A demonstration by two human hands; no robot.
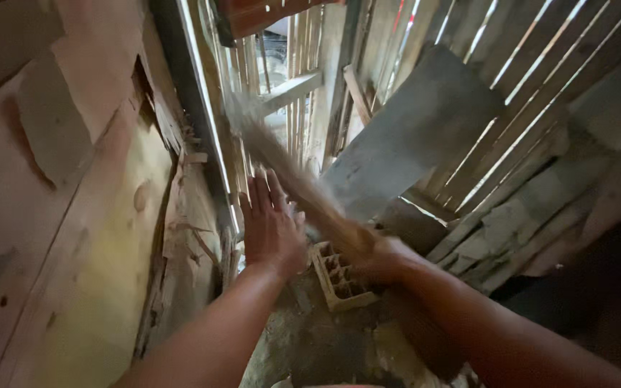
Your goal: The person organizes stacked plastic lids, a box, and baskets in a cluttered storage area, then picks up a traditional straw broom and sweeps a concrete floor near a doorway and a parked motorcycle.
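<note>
Left hand (271, 230) fingers spread flat beside slatted wall (282, 108) | right hand (382, 260) fingers gripped blurred wooden stick (292, 172) | hollow brick (338, 276) between hands | swinging stick might strike left fingers.

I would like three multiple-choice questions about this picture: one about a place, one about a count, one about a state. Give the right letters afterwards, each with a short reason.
1. Where does the hollow brick lie?
A. on the ground between the two hands
B. on top of the grey board
C. hung from the slatted wall

2. How many hands of the person show?
A. none
B. one
C. two

3. How is the left hand?
A. closed in a fist around a rope
B. open, fingers stretched out
C. hidden behind the plywood

Answers:
1. A, the brick rests low, between the left hand and the right hand.
2. C, both forearms reach in from below.
3. B, its fingers are spread and hold nothing, while the right hand grips a blurred stick.
</note>
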